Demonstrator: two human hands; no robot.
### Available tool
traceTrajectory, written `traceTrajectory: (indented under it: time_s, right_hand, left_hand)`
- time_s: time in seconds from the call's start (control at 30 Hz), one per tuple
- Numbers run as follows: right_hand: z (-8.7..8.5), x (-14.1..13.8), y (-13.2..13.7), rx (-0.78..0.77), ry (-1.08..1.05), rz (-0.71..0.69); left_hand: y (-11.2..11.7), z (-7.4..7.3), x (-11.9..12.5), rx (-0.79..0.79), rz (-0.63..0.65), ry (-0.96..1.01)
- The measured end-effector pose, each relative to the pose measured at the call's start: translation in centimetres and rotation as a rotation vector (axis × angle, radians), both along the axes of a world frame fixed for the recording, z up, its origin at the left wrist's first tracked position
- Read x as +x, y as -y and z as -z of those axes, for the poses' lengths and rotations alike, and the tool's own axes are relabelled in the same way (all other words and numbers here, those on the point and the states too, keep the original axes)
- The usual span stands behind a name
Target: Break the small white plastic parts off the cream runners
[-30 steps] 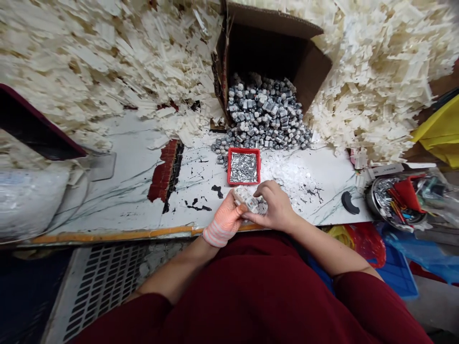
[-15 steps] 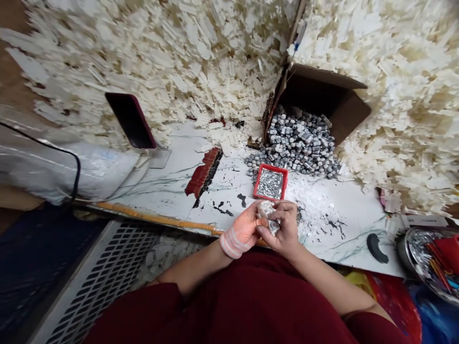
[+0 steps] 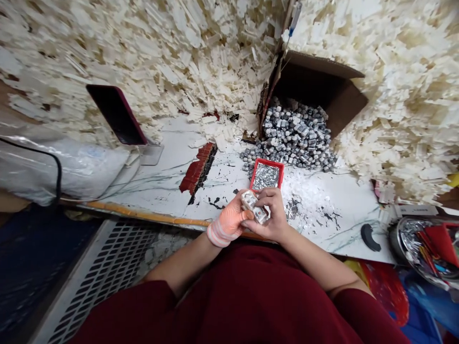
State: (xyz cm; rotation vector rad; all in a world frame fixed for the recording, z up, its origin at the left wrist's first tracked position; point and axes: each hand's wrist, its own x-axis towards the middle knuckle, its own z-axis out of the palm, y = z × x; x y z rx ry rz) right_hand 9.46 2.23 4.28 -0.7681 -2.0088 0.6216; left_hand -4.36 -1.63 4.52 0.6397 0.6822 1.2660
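Note:
Both hands meet in front of my body, over the near edge of the table. My left hand point(image 3: 231, 217), in an orange glove with a striped cuff, grips a small white plastic casing point(image 3: 255, 206) with grey and metallic parts inside. On the casing's other side my bare right hand point(image 3: 270, 215) is closed, its fingers and thumb pressing on it. The casing's exact kind cannot be made out. Just beyond the hands stands a red tray point(image 3: 281, 176) full of small metal pins point(image 3: 266, 177). Small clear and white bits point(image 3: 310, 196) lie to its right.
A cardboard box point(image 3: 346, 112) on its side spills grey cylindrical parts point(image 3: 297, 131). White plastic pieces point(image 3: 161, 57) are heaped behind. A phone point(image 3: 116, 114) leans on a stand at left. A metal bowl point(image 3: 401, 239) of tools and a black curved piece point(image 3: 369, 238) are at right.
The view has shifted a little, moving the scene left and up. The casing has been turned, so its open face with inner parts now shows between my hands.

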Motion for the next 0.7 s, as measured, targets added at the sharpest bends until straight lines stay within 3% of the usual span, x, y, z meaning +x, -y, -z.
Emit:
traceTrajectory:
  time_s: [0.2, 0.3, 0.37, 0.43, 0.47, 0.5, 0.6, 0.7]
  right_hand:
    - [-0.4, 0.1, 0.4, 0.016, 0.054, -0.021]
    - [0.1, -0.1, 0.7, -0.004, 0.033, -0.082]
    - [0.6, 0.2, 0.8, -0.053, 0.013, -0.185]
    - [1.2, 1.0, 0.7, -0.146, 0.016, -0.262]
    - [1.6, 1.5, 0.5, -0.197, 0.026, -0.258]
    - [1.9, 2.2, 0.2, -0.242, 0.038, -0.226]
    - [2.6, 4.2, -0.8, -0.329, 0.062, -0.062]
    - [2.9, 5.9, -1.3, -0.39, 0.098, 0.031]
  left_hand:
    - [0.4, 0.2, 0.8, 0.013, -0.012, -0.022]
    - [0.0, 0.0, -1.2, 0.082, 0.023, -0.191]
    - [-0.4, -0.2, -4.2, 0.144, 0.193, -0.433]
    - [-1.0, -0.5, -8.2, 0.191, 0.515, -0.692]
    - [-1.4, -0.7, -10.2, 0.213, 0.647, -0.796]
    - [-2.1, -0.9, -12.1, 0.226, 0.683, -0.92]
    - [-6.4, -2.1, -15.9, 0.209, 0.543, -1.386]
    - [-14.0, -3.0, -16.6, 0.196, 0.287, -1.666]
